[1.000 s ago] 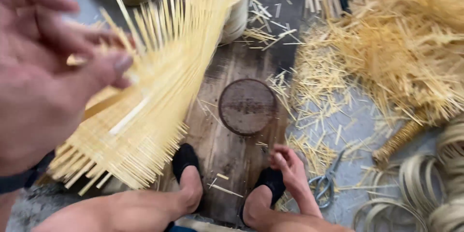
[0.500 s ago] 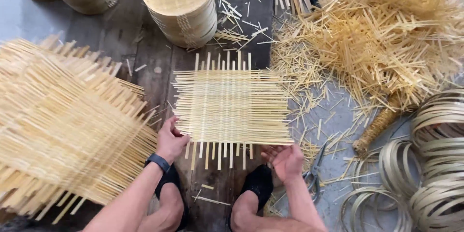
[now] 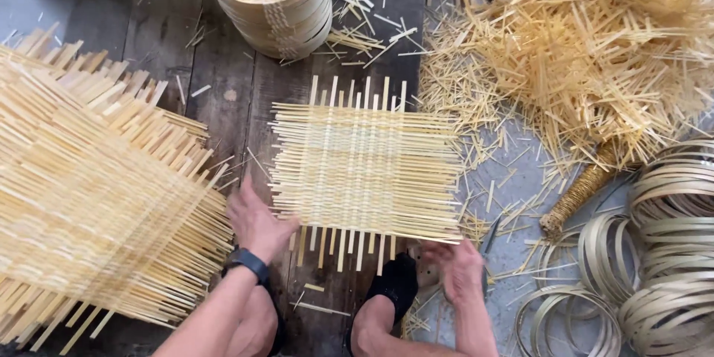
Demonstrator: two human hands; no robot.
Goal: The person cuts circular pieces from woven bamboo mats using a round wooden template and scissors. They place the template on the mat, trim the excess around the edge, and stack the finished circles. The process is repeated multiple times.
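Note:
A square woven mat of thin bamboo strips point(image 3: 366, 167) lies flat on the dark wooden boards in front of me. My left hand point(image 3: 256, 222), with a dark watch on its wrist, touches the mat's near left corner, fingers spread. My right hand point(image 3: 459, 268) is at the mat's near right corner, fingers curled by the strip ends; what it grips is unclear. My black-socked foot point(image 3: 394, 282) rests under the mat's near edge.
A large stack of woven bamboo mats point(image 3: 97, 193) fills the left. A round stack of bamboo baskets point(image 3: 271, 0) stands at the back. Loose bamboo trimmings point(image 3: 595, 52) heap at the right, with coiled bamboo hoops point(image 3: 662, 253) and a wrapped brush handle point(image 3: 580, 193).
A mat was lifted off the big stack and laid flat over the round wooden block. Both hands have since settled at its near corners, the view moving closer.

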